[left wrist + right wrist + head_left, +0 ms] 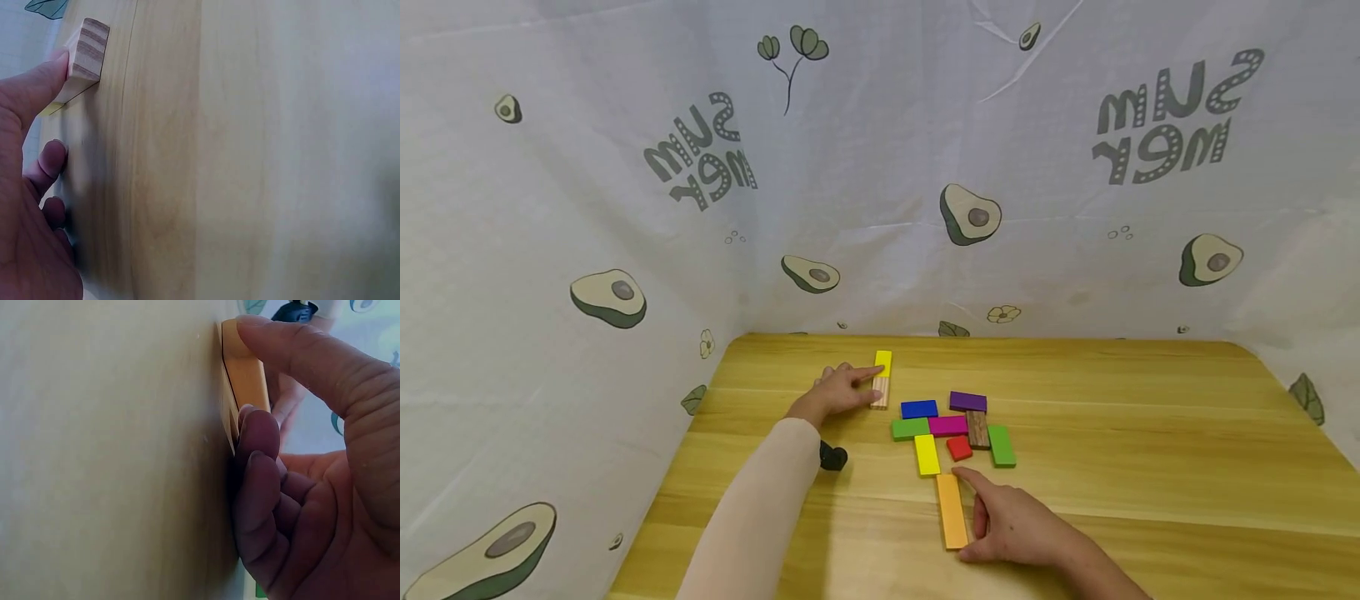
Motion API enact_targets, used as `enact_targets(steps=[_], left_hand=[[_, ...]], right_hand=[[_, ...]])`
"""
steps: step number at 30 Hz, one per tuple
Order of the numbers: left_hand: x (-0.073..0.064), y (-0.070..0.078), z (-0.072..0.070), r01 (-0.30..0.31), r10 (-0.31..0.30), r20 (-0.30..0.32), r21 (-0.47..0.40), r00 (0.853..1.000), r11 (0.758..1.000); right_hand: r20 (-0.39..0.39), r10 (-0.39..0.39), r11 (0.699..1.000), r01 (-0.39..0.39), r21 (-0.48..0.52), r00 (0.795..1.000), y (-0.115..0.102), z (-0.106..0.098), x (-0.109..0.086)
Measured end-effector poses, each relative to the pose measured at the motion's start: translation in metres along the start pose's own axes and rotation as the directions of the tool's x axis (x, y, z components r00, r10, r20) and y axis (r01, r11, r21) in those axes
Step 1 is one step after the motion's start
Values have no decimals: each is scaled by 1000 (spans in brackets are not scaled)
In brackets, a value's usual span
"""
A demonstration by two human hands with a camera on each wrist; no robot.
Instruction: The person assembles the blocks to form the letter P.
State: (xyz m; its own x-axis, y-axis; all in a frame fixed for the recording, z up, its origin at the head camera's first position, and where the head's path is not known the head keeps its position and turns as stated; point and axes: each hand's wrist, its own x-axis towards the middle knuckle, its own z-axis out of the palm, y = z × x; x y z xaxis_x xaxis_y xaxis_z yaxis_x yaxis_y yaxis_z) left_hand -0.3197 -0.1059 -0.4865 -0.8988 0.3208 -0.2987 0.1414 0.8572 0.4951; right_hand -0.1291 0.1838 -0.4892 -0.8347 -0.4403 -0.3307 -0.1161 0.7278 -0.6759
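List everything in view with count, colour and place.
Table: one, yellowish wood, under the blocks
Backdrop: one, white, avocado-printed, behind table
Yellow blocks: two, yellow, cluster's near side and table's far part
Plain block: one, pale wood, against far yellow block
Green blocks: two, green, cluster's left and right
Blue block: one, blue, cluster's far side
Purple block: one, purple, cluster's far side
Magenta block: one, magenta, cluster's middle
Brown block: one, brown, beside right green block
Red block: one, red, cluster's middle
Orange strip: one (possibly two blocks), orange, cluster's near end
Black object: one, black, beside sleeve
Sleeve: one, cream, person's left
Left hand: one, touching plain block
Right hand: one, gripping orange strip
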Motion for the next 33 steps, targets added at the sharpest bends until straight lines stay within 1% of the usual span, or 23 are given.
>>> enact_targets(steps=[4, 11, 17, 19, 23, 26, 30, 33], left_hand=[[1, 1, -2, 15, -14, 12, -20, 1000, 1000], [2, 7, -5, 61, -59, 30, -41, 998, 997], [3, 8, -5, 77, -75, 42, -39, 996, 996], [4, 8, -5, 78, -76, 44, -37, 996, 996], [4, 7, -5, 66, -65, 46, -23, 997, 998], [4, 7, -5, 59, -58, 47, -13, 997, 998], [5, 6, -4, 63, -63, 43, -11, 997, 998], [5, 5, -4, 65, -64, 38, -17, 997, 998]], right_hand=[[-1, -15, 1000, 15, -11, 1000, 1, 2, 0], [-40, -36, 998, 34, -59, 999, 1, 5, 1], [-10, -51, 999, 50, -21, 999, -2, 2, 0], [-18, -70, 997, 69, -17, 997, -5, 1, 3], [-81, -140, 990, 138, -28, 987, -14, -1, 13], [-137, -169, 985, 163, -51, 976, -24, -3, 24], [-207, -187, 978, 162, -133, 960, -40, -5, 41], [-255, -236, 955, 175, -240, 938, -49, -6, 56]])
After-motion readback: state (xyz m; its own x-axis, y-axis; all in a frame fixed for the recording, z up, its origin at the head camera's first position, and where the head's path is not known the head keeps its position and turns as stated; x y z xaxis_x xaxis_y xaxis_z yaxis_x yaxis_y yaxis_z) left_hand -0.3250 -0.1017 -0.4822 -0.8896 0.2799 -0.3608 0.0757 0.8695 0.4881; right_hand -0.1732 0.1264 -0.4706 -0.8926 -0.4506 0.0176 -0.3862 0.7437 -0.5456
